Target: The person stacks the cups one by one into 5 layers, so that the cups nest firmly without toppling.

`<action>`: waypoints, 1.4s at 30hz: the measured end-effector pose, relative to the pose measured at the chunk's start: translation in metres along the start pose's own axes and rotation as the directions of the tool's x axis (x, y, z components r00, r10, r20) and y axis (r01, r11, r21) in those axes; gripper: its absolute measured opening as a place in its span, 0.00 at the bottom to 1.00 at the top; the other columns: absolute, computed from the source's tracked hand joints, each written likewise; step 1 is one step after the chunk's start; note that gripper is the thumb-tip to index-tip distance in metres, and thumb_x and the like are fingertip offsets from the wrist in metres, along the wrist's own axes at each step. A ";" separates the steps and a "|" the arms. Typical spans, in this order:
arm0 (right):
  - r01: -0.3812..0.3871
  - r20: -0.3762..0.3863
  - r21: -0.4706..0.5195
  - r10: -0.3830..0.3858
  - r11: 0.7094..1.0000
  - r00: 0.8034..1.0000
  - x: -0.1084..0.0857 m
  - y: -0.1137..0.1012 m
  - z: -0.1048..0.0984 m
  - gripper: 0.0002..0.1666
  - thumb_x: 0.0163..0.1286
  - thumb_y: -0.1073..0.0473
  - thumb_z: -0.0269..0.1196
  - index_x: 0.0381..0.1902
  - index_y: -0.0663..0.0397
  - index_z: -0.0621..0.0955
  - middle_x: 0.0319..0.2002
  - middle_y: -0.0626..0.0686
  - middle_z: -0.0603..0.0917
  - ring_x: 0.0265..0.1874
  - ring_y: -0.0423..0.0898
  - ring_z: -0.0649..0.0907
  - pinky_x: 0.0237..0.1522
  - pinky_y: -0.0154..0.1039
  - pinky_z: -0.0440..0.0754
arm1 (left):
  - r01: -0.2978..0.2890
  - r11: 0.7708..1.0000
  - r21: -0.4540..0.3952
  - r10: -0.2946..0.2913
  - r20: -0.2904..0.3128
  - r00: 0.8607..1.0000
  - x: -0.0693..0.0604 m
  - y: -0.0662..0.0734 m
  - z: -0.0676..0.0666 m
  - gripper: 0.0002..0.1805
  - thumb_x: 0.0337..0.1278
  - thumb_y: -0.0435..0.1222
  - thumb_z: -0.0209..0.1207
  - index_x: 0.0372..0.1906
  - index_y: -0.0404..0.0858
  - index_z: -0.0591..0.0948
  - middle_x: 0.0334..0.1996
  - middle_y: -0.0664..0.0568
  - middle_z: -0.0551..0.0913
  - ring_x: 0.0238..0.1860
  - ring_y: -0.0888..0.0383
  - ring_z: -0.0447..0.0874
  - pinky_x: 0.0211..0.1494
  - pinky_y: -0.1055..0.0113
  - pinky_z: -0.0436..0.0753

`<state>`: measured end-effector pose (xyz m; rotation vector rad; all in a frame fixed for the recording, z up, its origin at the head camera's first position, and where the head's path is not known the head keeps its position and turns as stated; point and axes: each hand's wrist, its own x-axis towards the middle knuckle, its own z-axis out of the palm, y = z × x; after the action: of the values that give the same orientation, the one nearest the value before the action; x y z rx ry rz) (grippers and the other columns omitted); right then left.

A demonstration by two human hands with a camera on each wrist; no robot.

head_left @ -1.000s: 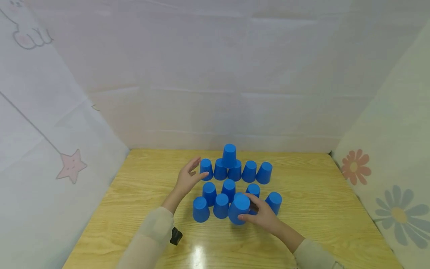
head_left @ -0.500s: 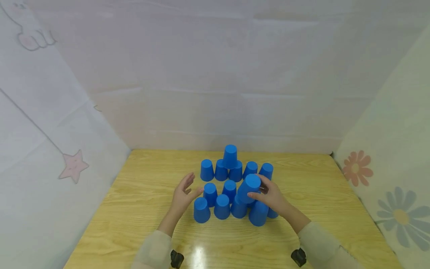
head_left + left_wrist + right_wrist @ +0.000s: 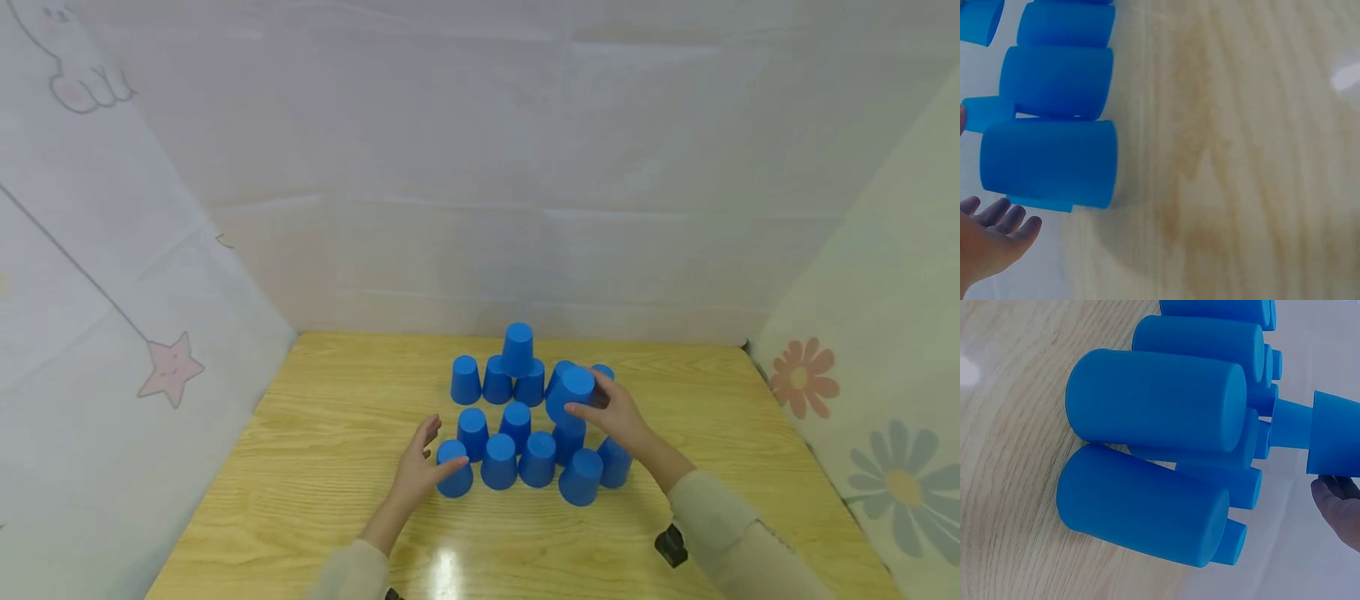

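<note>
My right hand [image 3: 621, 417] grips an upside-down blue plastic cup [image 3: 570, 396] by its side, thumb on the near face. The cup appears above a middle-row cup [image 3: 569, 442], overlapping the back row in the head view; whether it touches anything cannot be told. In the right wrist view, fingers [image 3: 1341, 509] lie against the held cup [image 3: 1338, 440]. My left hand [image 3: 416, 475] is spread and holds nothing, beside the front-left cup [image 3: 454, 477]. Its thumb overlaps that cup; contact is unclear. A single cup [image 3: 517, 350] sits on top of two back-row cups.
Several inverted blue cups stand in rows, including a back-left cup [image 3: 466, 381], a middle-row cup [image 3: 472, 433] and a front-right cup [image 3: 581, 477]. They stand on a wood-grain table [image 3: 322, 433], with patterned cloth [image 3: 480, 208] hanging behind and at both sides.
My right hand has carried a cup away from me and rightward, from the front row. A front-right cup now shows where none was visible at first. My left hand has come back toward me.
</note>
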<state>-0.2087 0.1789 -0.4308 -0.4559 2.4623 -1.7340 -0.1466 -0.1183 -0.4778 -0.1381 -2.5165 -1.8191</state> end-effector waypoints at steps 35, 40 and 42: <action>-0.130 -0.163 -0.086 0.115 0.988 0.980 0.053 0.029 -0.004 0.39 0.54 0.46 0.61 0.60 0.55 0.62 0.55 0.59 0.67 0.55 0.57 0.65 0.52 0.54 0.63 | 0.027 0.999 -0.047 -0.034 -0.162 0.986 -0.013 -0.078 0.033 0.33 0.40 0.39 0.65 0.55 0.34 0.66 0.52 0.37 0.68 0.53 0.39 0.64 0.50 0.47 0.67; -0.139 -0.171 -0.066 0.126 0.988 0.977 0.060 0.032 -0.003 0.38 0.55 0.48 0.61 0.60 0.57 0.62 0.55 0.60 0.67 0.54 0.57 0.66 0.52 0.54 0.63 | 0.062 0.996 -0.058 -0.071 -0.168 0.983 -0.018 -0.078 0.031 0.34 0.40 0.41 0.65 0.55 0.36 0.66 0.52 0.39 0.68 0.53 0.41 0.64 0.50 0.49 0.68; -0.141 -0.174 -0.061 0.129 0.988 0.976 0.064 0.034 -0.003 0.38 0.55 0.49 0.61 0.59 0.57 0.62 0.55 0.61 0.67 0.54 0.57 0.65 0.52 0.54 0.63 | 0.064 0.996 -0.054 -0.073 -0.179 0.981 -0.021 -0.078 0.030 0.34 0.40 0.42 0.65 0.55 0.36 0.66 0.52 0.38 0.69 0.53 0.40 0.65 0.50 0.49 0.68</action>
<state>-0.2764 0.1734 -0.4559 -0.1467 2.6100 -1.6979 -0.1323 -0.1156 -0.5623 0.1090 -2.3827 -1.8261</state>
